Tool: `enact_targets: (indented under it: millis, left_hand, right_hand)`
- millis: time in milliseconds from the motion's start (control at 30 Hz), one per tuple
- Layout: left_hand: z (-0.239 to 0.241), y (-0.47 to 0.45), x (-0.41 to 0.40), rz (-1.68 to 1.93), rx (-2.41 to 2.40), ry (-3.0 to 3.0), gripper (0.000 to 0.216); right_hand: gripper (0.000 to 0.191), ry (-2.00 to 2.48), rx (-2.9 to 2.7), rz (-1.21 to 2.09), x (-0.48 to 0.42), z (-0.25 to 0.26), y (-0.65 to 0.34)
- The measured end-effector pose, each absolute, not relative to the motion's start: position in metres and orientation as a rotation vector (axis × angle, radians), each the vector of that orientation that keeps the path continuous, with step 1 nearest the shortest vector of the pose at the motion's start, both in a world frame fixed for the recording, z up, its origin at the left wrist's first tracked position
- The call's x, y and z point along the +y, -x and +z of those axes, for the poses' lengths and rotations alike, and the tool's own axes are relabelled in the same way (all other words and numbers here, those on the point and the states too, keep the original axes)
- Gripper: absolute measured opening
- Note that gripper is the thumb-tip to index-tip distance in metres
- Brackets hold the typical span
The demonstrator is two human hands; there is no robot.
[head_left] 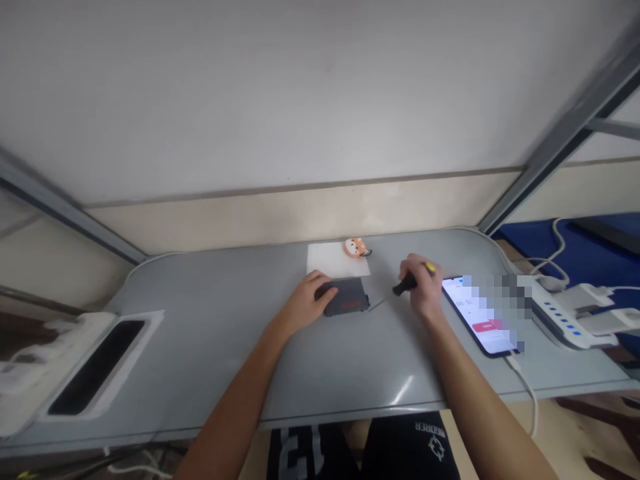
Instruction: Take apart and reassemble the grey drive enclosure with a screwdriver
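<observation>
My left hand grips the left end of a flat dark grey rectangular case with faint red marking, lying on the grey desk. To the right, my right hand is wrapped round the black and yellow handle of a screwdriver. Its thin shaft points left and down, with the tip close to the case's right edge; whether it touches, I cannot tell. Just behind the case lies a white sheet of paper, with an orange and white animal-face trinket on its right part.
A lit phone with a charging cable lies right of my right forearm. Beyond it stands a white power strip with plugs. At left are a dark phone-shaped slab and another white strip with plugs. Metal posts rise at both back corners.
</observation>
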State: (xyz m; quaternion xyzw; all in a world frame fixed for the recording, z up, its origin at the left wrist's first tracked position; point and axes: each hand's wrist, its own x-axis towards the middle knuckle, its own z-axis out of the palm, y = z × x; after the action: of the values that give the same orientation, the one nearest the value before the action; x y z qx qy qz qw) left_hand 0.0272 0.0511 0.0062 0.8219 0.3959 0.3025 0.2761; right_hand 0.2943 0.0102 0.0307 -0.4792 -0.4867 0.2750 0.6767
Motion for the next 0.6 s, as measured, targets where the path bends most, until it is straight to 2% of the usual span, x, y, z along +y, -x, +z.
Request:
enact_targets:
  millis: [233,600]
  left_hand:
    - [0.002,-0.027,0.053,0.832,1.033,-2.318,0.021]
    - [0.001,-0.029,0.050,0.868,1.043,-2.387,0.020]
  right_hand:
    - [0.040,1.241,-1.348,0.492,-0.016,0.027,-0.272]
    - [0.034,1.103,-1.559,0.817,-0.020,0.025,-0.237]
